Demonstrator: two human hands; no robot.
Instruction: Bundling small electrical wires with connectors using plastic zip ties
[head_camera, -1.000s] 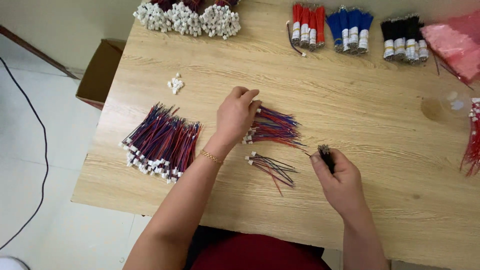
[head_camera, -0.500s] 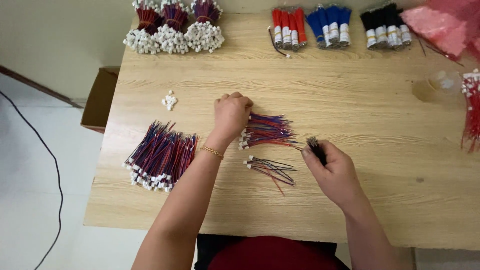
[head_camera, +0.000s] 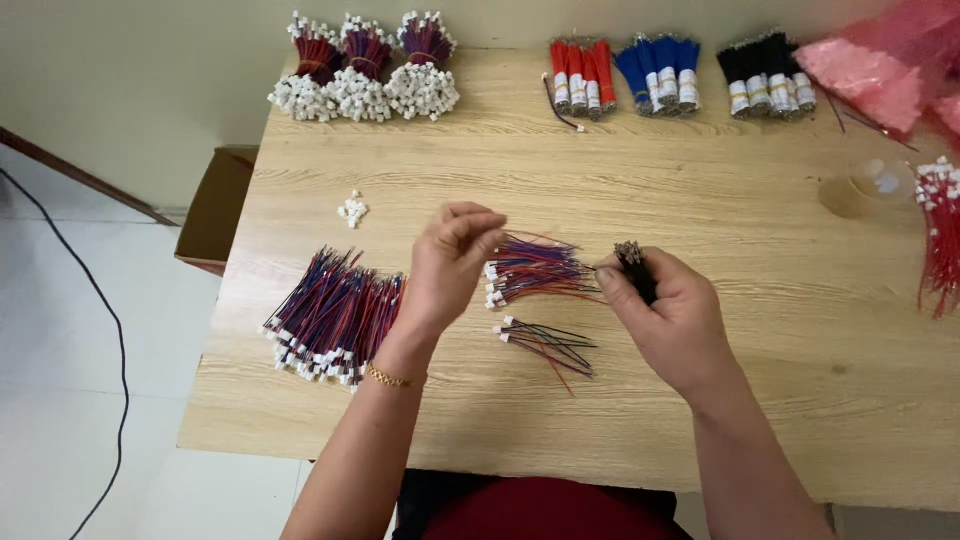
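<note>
My left hand (head_camera: 450, 262) hovers over the wooden table (head_camera: 700, 180) with fingertips pinched together beside a small bunch of red, blue and black wires with white plugs (head_camera: 535, 270); whether it grips a wire I cannot tell. My right hand (head_camera: 668, 312) is closed around a bundle of short black pieces (head_camera: 634, 267). A few loose plugged wires (head_camera: 545, 343) lie between my hands. A large pile of the same wires (head_camera: 333, 315) lies left of my left wrist.
Three tied wire bundles with white plugs (head_camera: 365, 70) stand at the far left edge. Red (head_camera: 582, 75), blue (head_camera: 660, 72) and black (head_camera: 765, 80) bundles line the back. Pink bags (head_camera: 880, 65), red wires (head_camera: 940, 235), a few white plugs (head_camera: 352, 209) and a cardboard box (head_camera: 215, 205) are nearby.
My left hand lifted off the small wire bunch, with its fingertips drawn together. My right hand rose slightly with the black bundle. The camera view shifted down the table.
</note>
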